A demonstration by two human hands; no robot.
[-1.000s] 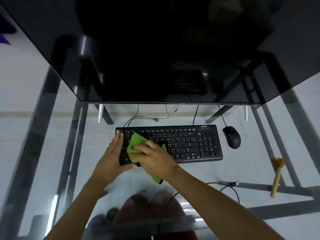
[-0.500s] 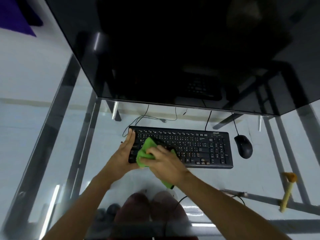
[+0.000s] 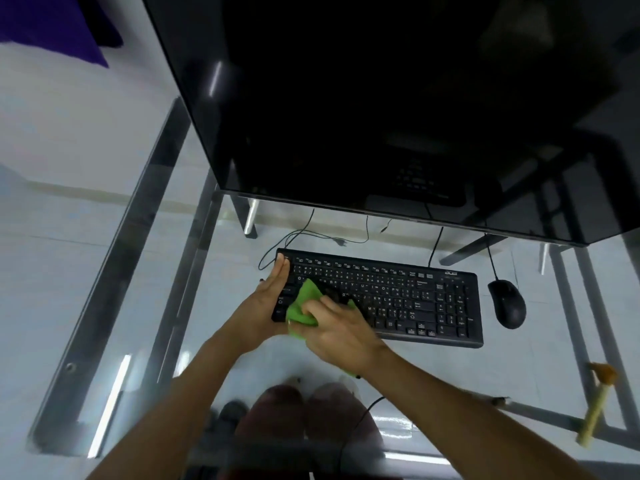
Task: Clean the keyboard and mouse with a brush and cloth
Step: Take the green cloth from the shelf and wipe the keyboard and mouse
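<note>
Wiping with the cloth [image 3: 302, 308] is the step judged to be in hand: the crumpled green cloth, soft and fuzzy in look, is pressed on the left end of the keyboard [image 3: 398, 299] by the right hand [image 3: 341, 336], whose fingers are curled over it and clamped on its folds. The keyboard, a flat black slab of matt plastic with small white-lettered keys, lies near the middle of the table [image 3: 114, 306], its long side parallel to the front edge. It is steadied at its left short edge by the left hand [image 3: 268, 299], held flat with fingers straight and together, nothing being gripped. The mouse [image 3: 507, 303], a smooth black rounded shell, is seen just beside the keyboard's right end, untouched. The brush [image 3: 594, 407], a pale yellow stick with an orange tuft, lies toward the table's front right corner, well apart from both hands. The table is of clear glass on grey metal bars; a glossy dark monitor [image 3: 381, 116] stands at its far edge. The next move is judged to call for strokes carried rightward across the remaining keys, the left end being kept braced.
</note>
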